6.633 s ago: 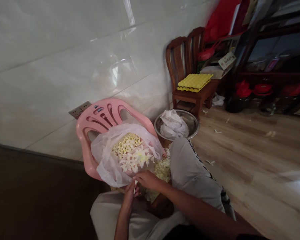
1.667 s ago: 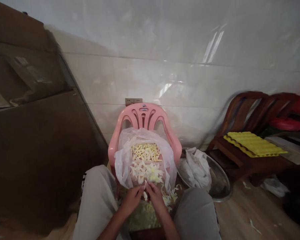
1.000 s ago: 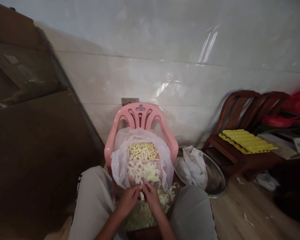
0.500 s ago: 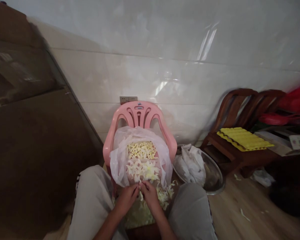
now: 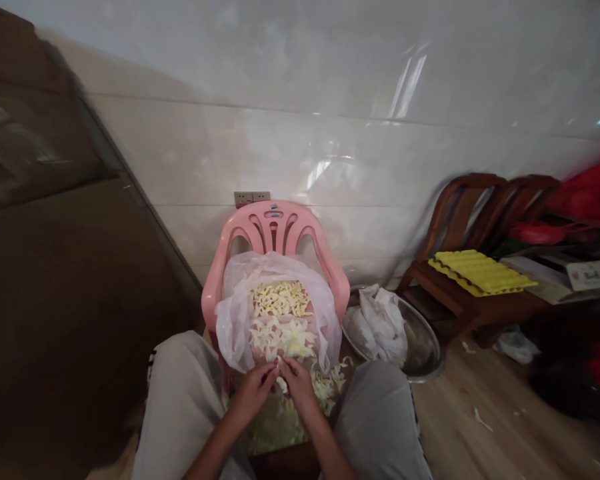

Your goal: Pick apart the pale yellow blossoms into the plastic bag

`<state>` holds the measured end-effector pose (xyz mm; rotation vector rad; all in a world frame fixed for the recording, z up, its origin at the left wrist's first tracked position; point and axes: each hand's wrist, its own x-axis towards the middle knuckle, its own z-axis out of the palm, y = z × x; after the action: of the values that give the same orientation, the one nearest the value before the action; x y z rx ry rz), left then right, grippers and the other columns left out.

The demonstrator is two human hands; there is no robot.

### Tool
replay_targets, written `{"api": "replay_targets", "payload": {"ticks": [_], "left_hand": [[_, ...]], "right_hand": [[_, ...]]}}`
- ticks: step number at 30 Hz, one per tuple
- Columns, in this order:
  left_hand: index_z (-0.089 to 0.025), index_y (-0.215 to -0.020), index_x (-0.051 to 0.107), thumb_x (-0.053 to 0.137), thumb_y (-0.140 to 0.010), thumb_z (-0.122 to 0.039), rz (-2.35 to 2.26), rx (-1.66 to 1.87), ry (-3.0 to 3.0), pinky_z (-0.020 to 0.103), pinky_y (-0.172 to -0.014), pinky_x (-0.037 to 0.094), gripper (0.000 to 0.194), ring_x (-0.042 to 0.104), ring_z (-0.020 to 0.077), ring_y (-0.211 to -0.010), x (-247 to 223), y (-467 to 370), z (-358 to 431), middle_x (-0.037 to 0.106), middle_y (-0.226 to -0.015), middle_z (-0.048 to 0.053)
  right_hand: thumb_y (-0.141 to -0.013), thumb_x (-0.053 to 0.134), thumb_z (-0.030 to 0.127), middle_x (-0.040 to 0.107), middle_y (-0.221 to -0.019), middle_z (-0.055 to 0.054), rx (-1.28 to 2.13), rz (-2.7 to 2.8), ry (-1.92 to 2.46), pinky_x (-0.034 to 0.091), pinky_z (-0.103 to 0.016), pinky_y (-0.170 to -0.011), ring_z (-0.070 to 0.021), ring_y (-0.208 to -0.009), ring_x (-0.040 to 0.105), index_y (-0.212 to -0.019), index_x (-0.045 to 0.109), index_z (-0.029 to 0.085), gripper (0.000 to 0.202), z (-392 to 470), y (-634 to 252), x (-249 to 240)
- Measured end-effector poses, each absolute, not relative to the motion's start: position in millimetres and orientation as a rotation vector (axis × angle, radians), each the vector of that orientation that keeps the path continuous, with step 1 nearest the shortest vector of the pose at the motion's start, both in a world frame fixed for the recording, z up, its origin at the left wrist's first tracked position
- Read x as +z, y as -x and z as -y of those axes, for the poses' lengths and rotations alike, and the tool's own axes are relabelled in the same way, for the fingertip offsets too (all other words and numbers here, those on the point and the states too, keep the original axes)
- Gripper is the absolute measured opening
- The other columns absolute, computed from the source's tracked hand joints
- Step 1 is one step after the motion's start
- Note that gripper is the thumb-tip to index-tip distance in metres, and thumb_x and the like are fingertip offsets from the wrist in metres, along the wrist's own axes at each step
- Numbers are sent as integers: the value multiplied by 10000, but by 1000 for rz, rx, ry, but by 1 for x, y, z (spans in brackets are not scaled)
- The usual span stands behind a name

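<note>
My left hand (image 5: 256, 387) and my right hand (image 5: 297, 383) meet in front of the pink plastic chair (image 5: 334, 270), fingers pinched together. Between them is a small white flower (image 5: 281, 383), partly covered by the fingertips. Just beyond, an open translucent plastic bag (image 5: 231, 340) lies over the chair seat. Toward its back sits a heap of short pale-yellow flower pieces (image 5: 280, 299). Nearer me in the bag are larger white flowers (image 5: 273, 337). More loose petals (image 5: 327, 388) lie below, by my right wrist.
On the right, a metal basin (image 5: 427, 347) holds a crumpled whitish bag (image 5: 383, 327). Past it, a yellow egg tray (image 5: 480, 272) rests on a wooden chair (image 5: 443, 293). A dark cabinet (image 5: 70, 320) stands at left, and a tiled wall (image 5: 280, 147) rises behind.
The view has shifted slightly, so the surroundings sit a little further left. Both hands stay together at the same spot, and the white piece between them hangs slightly differently.
</note>
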<state>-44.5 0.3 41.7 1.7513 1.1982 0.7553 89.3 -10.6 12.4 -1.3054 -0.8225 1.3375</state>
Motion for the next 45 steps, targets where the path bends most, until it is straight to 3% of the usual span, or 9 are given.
{"api": "replay_targets", "payload": {"ticks": [13,22,31,37,45], "left_hand": [[-193,-924,719,443,-902,-579,-1151,804,-1714,275,-685,491,475,614,178,-694,35,46,-3,697,-781,24],[-185,-915,718,461,-908,-529,-1143,830,-1727,274,-674,482,429,617,187,-696,33,47,-3,688,-781,36],[-181,-837,704,459,-912,-491,-1186,809,-1780,267,-648,461,402,611,188,-680,36,49,-4,666,-728,31],[-173,-830,701,457,-909,-462,-1211,785,-1793,275,-663,462,387,618,195,-688,34,50,-5,663,-704,28],[-190,-882,728,464,-911,-437,-1229,797,-1852,270,-669,484,362,645,195,-706,32,50,-6,712,-768,32]], "right_hand": [[-624,715,695,554,-559,29,1361,794,1272,289,-189,-354,-65,-406,376,-909,729,153,613,10,-89,9],[-611,734,665,636,-692,-32,1357,791,1331,296,-175,-372,-88,-499,441,-917,763,149,601,9,-89,5],[-661,702,642,567,-594,2,1340,881,1317,281,-196,-379,-64,-438,342,-915,761,135,570,9,-88,7],[-712,646,648,573,-612,-8,1304,954,1284,283,-211,-391,-79,-453,351,-874,755,135,549,10,-88,5],[-844,573,427,621,-691,8,1048,1064,1261,410,-235,-514,-139,-558,518,-1061,623,187,328,14,-85,3]]}}
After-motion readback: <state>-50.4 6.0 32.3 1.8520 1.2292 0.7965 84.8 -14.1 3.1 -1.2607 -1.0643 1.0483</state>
